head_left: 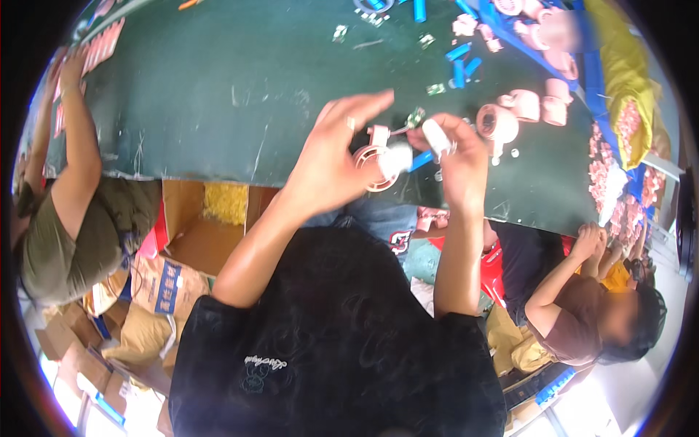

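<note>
A person in a black shirt [335,328] fills the lower middle of the frame, both bare forearms reaching up to the centre. The left hand [328,160] has its thumb, wearing a white cover [395,159], laid over a pink round part [371,162]; its fingers are clamped on that part, apart from the index finger, which stretches out toward the upper right. The pink part is at the centre of the frame, above the near edge of the dark green worktop [211,80], its short neck turned upward. Just beside it, the right hand [466,160] has its fingers bent, with a white sleeve [436,138] on one. A small green circuit board [416,116] with a thin lead lies between the two hands; whether the right fingers pinch it, I cannot tell. A blue cylinder [421,162] shows below them.

Right of the hands, a pink housing [498,124] stands near other pink housings. Above, toward the upper right, are blue cylinders [459,73] and another green board [435,89]. A yellow bag [615,73] and heaped pink pieces [608,175] are at the right edge. A co-worker in an olive shirt [54,251] is at the left, another in a brown shirt [571,328] at the lower right.
</note>
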The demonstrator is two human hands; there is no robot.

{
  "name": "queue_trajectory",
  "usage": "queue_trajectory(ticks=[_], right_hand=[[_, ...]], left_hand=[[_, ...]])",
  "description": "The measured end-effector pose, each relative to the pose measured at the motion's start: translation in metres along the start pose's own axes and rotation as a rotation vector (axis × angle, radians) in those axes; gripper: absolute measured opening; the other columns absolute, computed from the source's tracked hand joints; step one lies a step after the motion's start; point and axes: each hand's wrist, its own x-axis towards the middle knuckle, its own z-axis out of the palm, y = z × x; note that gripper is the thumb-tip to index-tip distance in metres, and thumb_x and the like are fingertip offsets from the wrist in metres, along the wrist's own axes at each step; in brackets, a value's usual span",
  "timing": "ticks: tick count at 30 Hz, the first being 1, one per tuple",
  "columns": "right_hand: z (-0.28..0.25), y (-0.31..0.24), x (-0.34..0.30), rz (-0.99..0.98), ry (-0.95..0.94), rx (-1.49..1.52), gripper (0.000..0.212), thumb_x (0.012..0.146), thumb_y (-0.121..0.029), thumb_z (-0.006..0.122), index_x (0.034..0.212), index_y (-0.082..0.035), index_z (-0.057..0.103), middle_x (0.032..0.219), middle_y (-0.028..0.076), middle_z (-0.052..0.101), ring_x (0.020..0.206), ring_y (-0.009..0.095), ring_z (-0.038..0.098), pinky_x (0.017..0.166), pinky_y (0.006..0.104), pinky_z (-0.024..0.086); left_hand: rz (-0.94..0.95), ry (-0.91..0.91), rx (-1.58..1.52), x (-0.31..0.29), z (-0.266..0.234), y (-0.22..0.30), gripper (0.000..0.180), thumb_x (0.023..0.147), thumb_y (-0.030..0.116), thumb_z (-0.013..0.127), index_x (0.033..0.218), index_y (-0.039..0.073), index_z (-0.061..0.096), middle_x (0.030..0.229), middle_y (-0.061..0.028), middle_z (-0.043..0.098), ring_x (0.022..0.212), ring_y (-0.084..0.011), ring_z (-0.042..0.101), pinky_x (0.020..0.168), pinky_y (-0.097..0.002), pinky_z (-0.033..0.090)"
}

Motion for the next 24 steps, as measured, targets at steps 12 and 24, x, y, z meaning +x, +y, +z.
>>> queue_trajectory(ticks=[12, 24], right_hand=[[-0.052, -0.029, -0.03, -0.505, 0.536, -1.03, 0.057, 0.076, 0.008, 0.065, 0.131, -0.005, 0.054, 0.127, 0.018, 0.056, 0.12, 0.038, 0.053, 0.101, 0.0476, 0.044], [-0.079, -0.037, -0.02, -0.387, 0.454, -0.975, 0.066, 0.078, 0.005, 0.068, 0.14, -0.005, 0.049, 0.143, 0.019, 0.048, 0.133, 0.04, 0.045, 0.107, 0.0454, 0.043]], left_hand=[[-0.109, -0.048, 0.006, 0.018, -0.012, 0.0, 0.094, 0.071, -0.002, 0.073, 0.155, 0.009, 0.033, 0.144, -0.0139, 0.053, 0.128, -0.0324, 0.051, 0.111, -0.0421, 0.04], [-0.088, 0.045, 0.156, 0.01, 0.006, -0.013, 0.093, 0.079, 0.013, 0.079, 0.156, 0.006, 0.026, 0.146, -0.0147, 0.051, 0.133, -0.0354, 0.046, 0.115, -0.0462, 0.031]])
